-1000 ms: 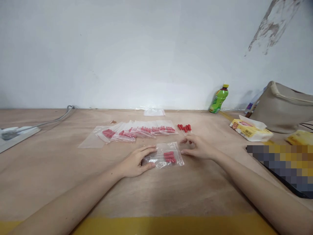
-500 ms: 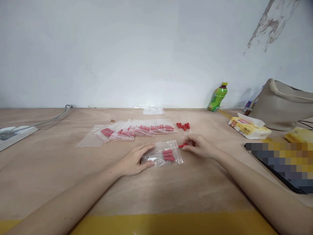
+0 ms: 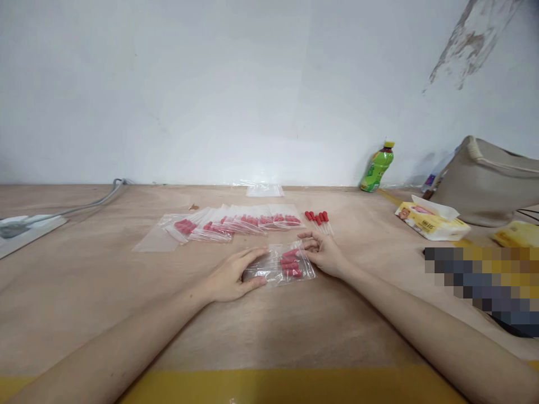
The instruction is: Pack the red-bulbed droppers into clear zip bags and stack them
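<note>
A clear zip bag (image 3: 273, 269) lies flat in front of me with several red-capped droppers (image 3: 290, 267) inside, caps toward its right end. My left hand (image 3: 238, 275) rests on the bag's left end, thumb and fingers spread apart. At the bag's right, open end is my right hand (image 3: 322, 252); its thumb and index fingertip are at the bag's mouth beside the top dropper, the other fingers loosely curled above. Whether the fingertips still grip that dropper is hard to tell. Several loose red-capped droppers (image 3: 319, 219) lie just behind my right hand.
Filled bags (image 3: 240, 220) overlap in a row behind my hands. A flat bag (image 3: 264, 191) lies near the wall. Rightward are a green bottle (image 3: 378, 167), a tissue pack (image 3: 432, 220) and a grey bag (image 3: 484, 185). A power strip (image 3: 33, 230) with a cable lies left.
My right hand has moved left to the bag's mouth, and the dropper it held is now inside the bag above the others. My left hand has stayed in place.
</note>
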### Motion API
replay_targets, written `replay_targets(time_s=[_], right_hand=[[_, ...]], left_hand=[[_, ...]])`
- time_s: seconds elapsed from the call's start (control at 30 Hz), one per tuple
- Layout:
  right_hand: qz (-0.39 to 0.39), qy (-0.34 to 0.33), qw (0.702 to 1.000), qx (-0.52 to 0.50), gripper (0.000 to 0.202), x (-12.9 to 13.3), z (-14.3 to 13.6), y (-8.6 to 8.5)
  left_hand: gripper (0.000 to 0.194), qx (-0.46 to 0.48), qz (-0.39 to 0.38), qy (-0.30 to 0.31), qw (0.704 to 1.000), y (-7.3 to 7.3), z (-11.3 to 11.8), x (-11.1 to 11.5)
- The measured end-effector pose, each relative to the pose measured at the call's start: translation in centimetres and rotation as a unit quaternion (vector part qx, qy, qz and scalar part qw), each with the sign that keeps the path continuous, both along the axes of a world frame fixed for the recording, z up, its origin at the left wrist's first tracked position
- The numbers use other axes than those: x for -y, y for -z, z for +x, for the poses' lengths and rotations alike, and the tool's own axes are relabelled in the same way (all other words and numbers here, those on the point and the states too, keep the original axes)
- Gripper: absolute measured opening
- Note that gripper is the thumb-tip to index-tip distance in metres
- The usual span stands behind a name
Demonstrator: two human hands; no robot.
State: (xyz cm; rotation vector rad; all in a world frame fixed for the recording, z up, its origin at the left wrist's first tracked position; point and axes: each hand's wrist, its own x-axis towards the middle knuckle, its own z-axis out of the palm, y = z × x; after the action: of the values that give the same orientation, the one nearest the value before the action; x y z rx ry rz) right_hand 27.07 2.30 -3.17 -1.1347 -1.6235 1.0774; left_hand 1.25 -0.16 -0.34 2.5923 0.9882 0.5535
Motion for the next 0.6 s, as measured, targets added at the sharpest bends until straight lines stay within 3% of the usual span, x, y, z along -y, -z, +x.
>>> replay_targets(time_s=[0.2, 0.27, 0.33, 0.43, 0.6], right_hand=[[0.067, 0.009, 0.995, 0.079, 0.038, -0.2, 0.4, -0.3], [0.114, 0.086, 0.978, 0.153, 0.035, -0.5, 1.7, -0.9], [0.148, 0.213, 0.935, 0.244, 0.029, -1.0, 3.2, -1.6], [0.092, 0.336, 0.874, 0.338, 0.030, -2.0, 5.1, -2.0], [-0.031, 0.334, 0.862, 0.380, 0.040, -3.1, 6.0, -1.8]], left_hand=[[0.052, -0.002, 0.005, 0.000, 1.000, 0.1, 0.0, -0.1], [0.049, -0.008, 0.008, 0.005, 1.000, 0.2, -0.1, -0.1], [0.047, -0.011, 0.008, 0.008, 1.000, 0.2, -0.1, -0.2], [0.047, -0.012, 0.004, 0.009, 1.000, 0.3, -0.1, -0.3], [0.046, -0.009, 0.009, 0.016, 1.000, 0.3, -0.1, -0.4]])
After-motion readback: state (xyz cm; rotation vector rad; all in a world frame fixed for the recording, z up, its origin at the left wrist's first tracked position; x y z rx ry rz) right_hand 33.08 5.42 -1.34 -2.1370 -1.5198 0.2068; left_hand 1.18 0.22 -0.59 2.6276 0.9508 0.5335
